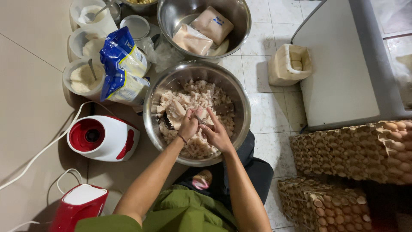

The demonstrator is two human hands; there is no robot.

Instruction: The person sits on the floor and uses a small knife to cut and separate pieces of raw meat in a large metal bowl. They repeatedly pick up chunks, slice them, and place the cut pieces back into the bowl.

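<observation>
A person's left hand (187, 124) and right hand (216, 134) are pressing together over pale, chunky raw meat pieces (189, 101), fingers closing on a lump, inside a steel mixing bowl (150, 107) sitting on the tiled floor (274, 107) beside a red-and-white grinder (103, 138).

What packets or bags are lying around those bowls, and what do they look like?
Foil bag: left of the near bowl, crumpled, blue, yellow and white.
Two sealed pouches: inside the far steel bowl, flat, pinkish-beige.
Egg trays: stacked at right, brown pulp.

Glossy metal bowl (238, 103), rough cardboard egg trays (343, 150)
</observation>
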